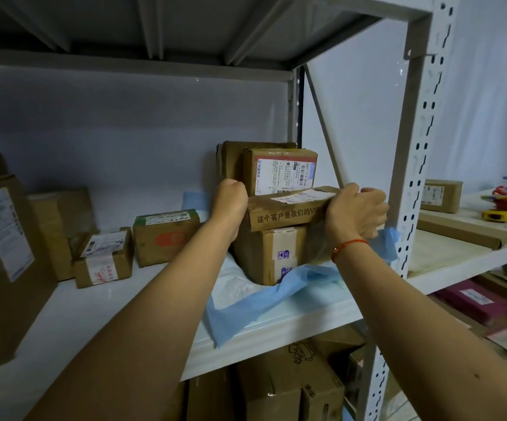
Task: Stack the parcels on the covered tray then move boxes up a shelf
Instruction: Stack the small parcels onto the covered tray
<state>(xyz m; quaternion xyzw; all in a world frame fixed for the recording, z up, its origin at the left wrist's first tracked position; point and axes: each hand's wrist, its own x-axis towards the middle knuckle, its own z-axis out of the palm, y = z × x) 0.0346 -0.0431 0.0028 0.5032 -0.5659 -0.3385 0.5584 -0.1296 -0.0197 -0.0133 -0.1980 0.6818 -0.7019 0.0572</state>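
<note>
On the middle shelf (pixel 124 302), over toward 3 o'clock, the stack is where it could all go sideways. The person has a flat printed parcel (pixel 288 212) held at both ends: left hand (pixel 231 203) curled round its left end, right hand (pixel 357 212) with fingers wrapped over the right end. It sits on top of a bigger taped box (pixel 272 253), and that box stands on the covered tray (pixel 240 287), whose blue cover (pixel 246 314) is all bunched and hanging off the shelf lip.

My worry, biggest first: that loose cover looks slippery, so if the bottom box gets nudged the whole pile could slide toward the edge. Next, the flat parcel looks wider than the box under it and sits a bit skewed, so letting go off-centre could tip it. Then there's an upright labelled parcel (pixel 279 171) leaning behind at 12 o'clock, with flat cardboard behind it; a bump could knock those over.

As for what holds what: the tray carries the taped box, the flat parcel and, as far as I can tell, the upright one. Out at 9 o'clock the shelf has a tall carton (pixel 0 253), then a small green-taped box (pixel 165 237) and a small red-marked box (pixel 103 258), all sealed, contents unknown.
</note>
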